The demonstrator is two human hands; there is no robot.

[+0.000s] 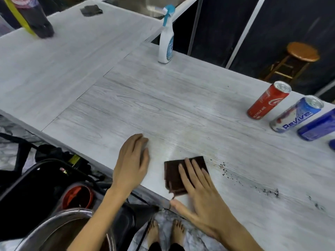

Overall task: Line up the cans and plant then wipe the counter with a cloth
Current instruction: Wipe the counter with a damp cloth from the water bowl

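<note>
A folded dark brown cloth (173, 171) lies near the front edge of the pale wood-grain counter (163, 105). My right hand (197, 192) presses flat on it, fingers spread. My left hand (133, 160) rests flat on the bare counter just left of the cloth, holding nothing. Dark crumbs (253, 183) are scattered on the counter right of the cloth. At the far right stand a red can (268, 100), a blue and silver can (295, 115) and a dark blue can (317, 126) in a row; another blue object (332, 144) is cut off at the edge. No plant is in view.
A white spray bottle (166, 38) with a teal trigger stands at the counter's back edge. A grey rag (91, 10) and a dark bottle (30, 17) sit on the far left section. A wooden stool (297, 58) stands behind. Bags and a metal bowl (59, 230) lie below the front edge.
</note>
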